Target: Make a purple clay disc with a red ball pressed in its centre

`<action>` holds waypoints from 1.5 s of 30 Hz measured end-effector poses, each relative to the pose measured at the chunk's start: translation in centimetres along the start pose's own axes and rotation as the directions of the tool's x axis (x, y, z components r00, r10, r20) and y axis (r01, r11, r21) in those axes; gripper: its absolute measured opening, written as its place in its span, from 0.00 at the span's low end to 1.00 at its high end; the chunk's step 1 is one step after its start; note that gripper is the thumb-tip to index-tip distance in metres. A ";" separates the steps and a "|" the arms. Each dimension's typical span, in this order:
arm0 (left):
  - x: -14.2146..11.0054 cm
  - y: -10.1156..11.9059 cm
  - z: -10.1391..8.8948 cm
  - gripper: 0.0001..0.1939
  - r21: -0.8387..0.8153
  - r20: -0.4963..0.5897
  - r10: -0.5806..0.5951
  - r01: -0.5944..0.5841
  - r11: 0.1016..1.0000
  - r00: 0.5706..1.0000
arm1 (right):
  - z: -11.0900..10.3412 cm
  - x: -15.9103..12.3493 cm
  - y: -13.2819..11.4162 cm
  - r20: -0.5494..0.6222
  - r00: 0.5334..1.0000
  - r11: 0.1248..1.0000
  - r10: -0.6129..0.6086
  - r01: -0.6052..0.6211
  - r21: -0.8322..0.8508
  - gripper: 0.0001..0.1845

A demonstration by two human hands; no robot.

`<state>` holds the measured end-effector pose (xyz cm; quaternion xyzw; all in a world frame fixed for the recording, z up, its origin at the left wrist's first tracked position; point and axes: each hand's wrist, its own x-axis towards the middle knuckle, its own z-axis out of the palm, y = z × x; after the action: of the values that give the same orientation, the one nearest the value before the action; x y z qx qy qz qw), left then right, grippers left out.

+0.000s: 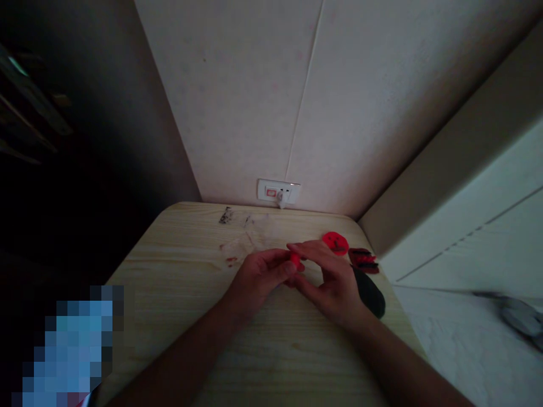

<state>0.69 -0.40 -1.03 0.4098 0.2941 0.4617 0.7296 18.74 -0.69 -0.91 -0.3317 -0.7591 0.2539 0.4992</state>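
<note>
Above the middle of the wooden table, a small red lump that looks like modelling clay (295, 259) is between my two hands. My left hand (263, 273) pinches it between thumb and fingers. From the other side, my right hand (333, 282) closes its fingertips round the same lump, index finger above and thumb below. The fingers hide part of its shape. Just beyond my right hand lies a flat red disc (335, 242) with a dark face marked on it. Beside the disc is a dark red block with black and red strips (363, 260).
A dark oval piece (371, 293) lies at the table's right, partly behind my right hand. Dark and reddish smudges mark the tabletop (169, 271). A wall socket (279, 192) with a plug sits at the back edge. A pale panel (466, 198) rises on the right.
</note>
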 end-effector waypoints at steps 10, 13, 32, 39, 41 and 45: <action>-0.3 0.5 0.5 0.13 -0.147 -0.008 -0.086 0.084 0.986 0.996 | -0.6 0.3 -0.6 0.037 0.996 0.991 -0.085 0.089 -0.105 0.27; -0.2 0.4 0.4 0.12 -0.154 -0.006 -0.084 0.082 0.985 0.996 | -0.6 0.4 -0.7 0.040 0.993 0.984 -0.111 0.116 -0.136 0.23; -0.4 0.9 0.5 0.15 -0.171 -0.037 -0.098 0.090 0.981 0.995 | -0.7 0.4 -1.3 0.011 0.997 0.989 -0.075 0.076 -0.126 0.25; -0.3 0.8 0.5 0.14 -0.162 -0.031 -0.103 0.096 0.982 0.994 | -0.6 0.5 -1.4 0.028 0.995 0.983 -0.100 0.103 -0.155 0.21; -0.3 0.8 0.5 0.14 -0.154 -0.049 -0.104 0.095 0.983 0.993 | -0.5 0.5 -1.5 0.028 0.994 0.980 -0.110 0.113 -0.165 0.22; -0.3 0.8 0.3 0.17 -0.122 -0.085 -0.055 0.044 0.992 0.995 | -0.4 0.4 -1.3 -0.044 0.999 0.998 -0.023 0.021 -0.052 0.21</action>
<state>0.48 -0.54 -0.13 0.3370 0.3077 0.4778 0.7506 18.66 -1.24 0.43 -0.3416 -0.7579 0.2212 0.5099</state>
